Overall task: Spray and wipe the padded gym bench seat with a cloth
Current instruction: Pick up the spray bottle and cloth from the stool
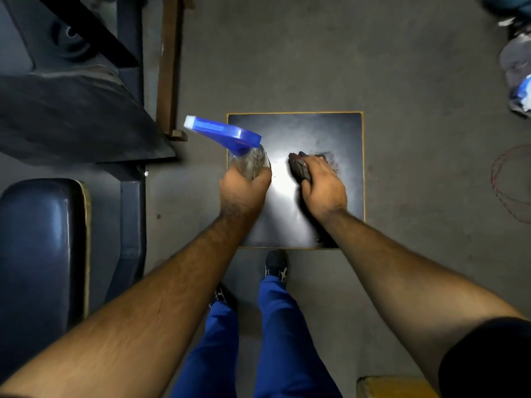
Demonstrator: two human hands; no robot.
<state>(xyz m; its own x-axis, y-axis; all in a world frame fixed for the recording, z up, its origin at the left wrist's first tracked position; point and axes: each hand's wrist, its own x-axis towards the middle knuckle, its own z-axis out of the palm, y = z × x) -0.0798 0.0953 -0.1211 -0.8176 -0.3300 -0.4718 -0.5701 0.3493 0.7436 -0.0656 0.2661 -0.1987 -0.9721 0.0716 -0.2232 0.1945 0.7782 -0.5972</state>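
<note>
A square black padded seat (342, 133) with a thin yellow edge lies below me at the centre, shiny where light reflects. My left hand (242, 188) grips a clear spray bottle (253, 160) with a blue trigger head, its white nozzle pointing left and held over the seat's left edge. My right hand (323, 186) presses a dark cloth (298, 165) onto the middle of the seat. Most of the cloth is hidden under the fingers.
Another dark padded bench (37, 254) and a black machine frame (71, 116) stand at the left. A rusty metal bar (169, 67) runs up from the seat's left. A red cable (511, 182) lies on the grey floor at right. My feet (275, 265) stand just before the seat.
</note>
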